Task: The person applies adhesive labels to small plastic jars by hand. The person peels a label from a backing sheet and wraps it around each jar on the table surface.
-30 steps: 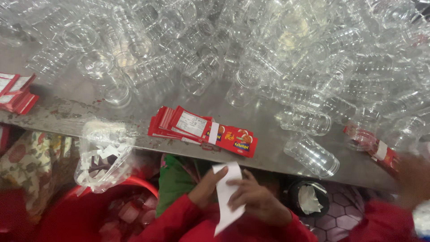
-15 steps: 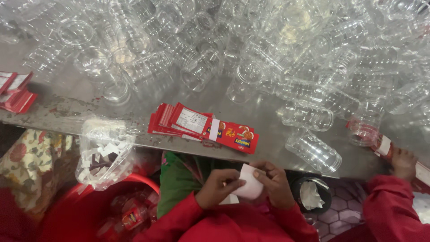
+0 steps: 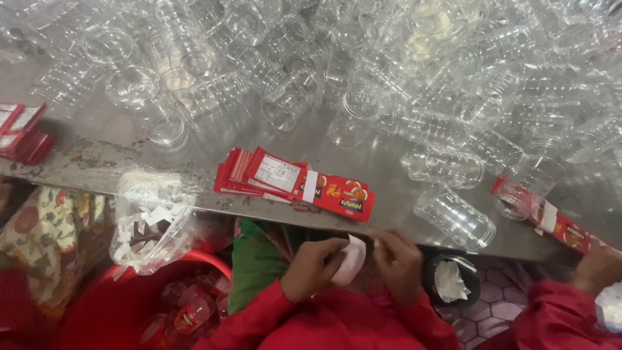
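My left hand (image 3: 312,269) and my right hand (image 3: 398,262) are close together below the front edge of the metal table (image 3: 97,162), both in red sleeves. Between them is a small white paper strip (image 3: 354,258), folded over. My left fingers pinch it and my right fingertips hold its right edge. Just beyond my hands, a fanned stack of red labels (image 3: 291,185) lies on the table. Behind it a heap of clear plastic jars (image 3: 363,78) covers the table, and one jar (image 3: 453,217) lies on its side near the edge.
A clear bag of white paper scraps (image 3: 152,220) hangs off the table edge at left, above a red bucket (image 3: 129,304) of labelled jars. A black pot with paper (image 3: 450,280) sits beside my right hand. Another person's hand (image 3: 596,269) reaches in at right near a red label (image 3: 570,230). More red labels (image 3: 19,129) lie far left.
The white strip, long and upright a second ago, is now folded small between my hands. The view has shifted slightly, and the other person's hand at right has moved a little.
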